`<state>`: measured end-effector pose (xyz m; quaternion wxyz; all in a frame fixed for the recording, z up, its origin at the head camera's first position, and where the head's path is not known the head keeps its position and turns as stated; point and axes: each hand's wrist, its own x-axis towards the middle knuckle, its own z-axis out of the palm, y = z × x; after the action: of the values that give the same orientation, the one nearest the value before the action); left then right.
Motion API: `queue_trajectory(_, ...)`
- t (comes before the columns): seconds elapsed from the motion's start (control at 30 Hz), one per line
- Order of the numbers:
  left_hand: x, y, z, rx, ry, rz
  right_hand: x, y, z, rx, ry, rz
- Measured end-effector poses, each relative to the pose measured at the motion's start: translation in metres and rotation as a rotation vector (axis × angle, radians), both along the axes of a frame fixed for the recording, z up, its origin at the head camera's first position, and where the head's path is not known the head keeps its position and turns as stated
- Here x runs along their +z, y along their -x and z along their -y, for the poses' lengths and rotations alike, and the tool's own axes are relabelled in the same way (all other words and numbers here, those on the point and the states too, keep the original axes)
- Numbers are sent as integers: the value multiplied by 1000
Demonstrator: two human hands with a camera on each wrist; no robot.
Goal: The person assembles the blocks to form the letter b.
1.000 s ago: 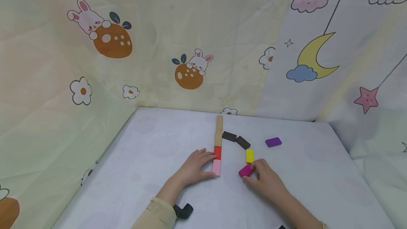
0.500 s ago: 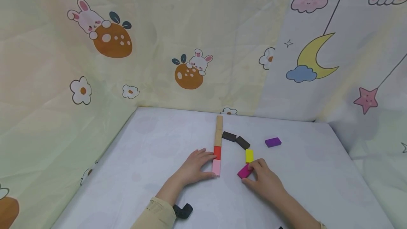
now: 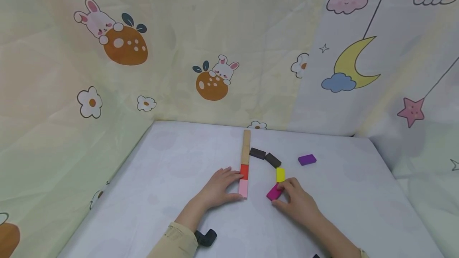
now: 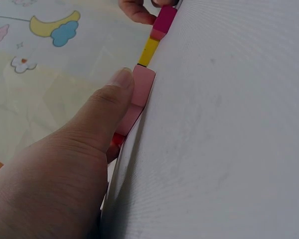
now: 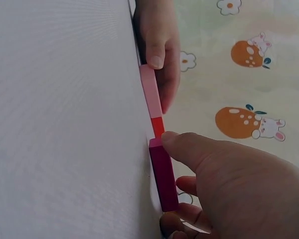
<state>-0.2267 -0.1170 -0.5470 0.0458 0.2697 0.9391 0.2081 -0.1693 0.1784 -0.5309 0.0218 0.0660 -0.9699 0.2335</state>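
A straight row of blocks lies on the white table, with tan wooden pieces (image 3: 246, 146) at the far end, then a red block (image 3: 244, 172) and a pink block (image 3: 243, 189). My left hand (image 3: 218, 189) rests at its left side, fingertips touching the red block and the thumb against the pink block's near end. Between thumb and fingers, my right hand (image 3: 299, 202) pinches a magenta block (image 5: 163, 174), held at a slant just below a yellow block (image 3: 280, 174). Two dark blocks (image 3: 257, 153) curve from the row toward the yellow one.
A purple block (image 3: 307, 159) lies apart on the right. Beside the left sleeve sits a black curved object (image 3: 206, 237), and a dark corner of something (image 3: 316, 256) shows at the bottom edge. Printed cloth (image 3: 172, 51) stands behind the table.
The magenta block has shifted slightly left and turned a little steeper in my right hand's pinch. My left hand has stayed in place against the row.
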Motion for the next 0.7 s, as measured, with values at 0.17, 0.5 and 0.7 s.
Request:
queue_trajectory(0.17,-2,1,0,3,-5,-1,0,1,0,1,-9,-5)
queue_trajectory(0.5,-1,0,-1,5,-7,-10,10,22,-41,-87,103,21)
queue_trajectory(0.7,0,0,0,-1,-3,-11,3,40,-92,-151,100,-53)
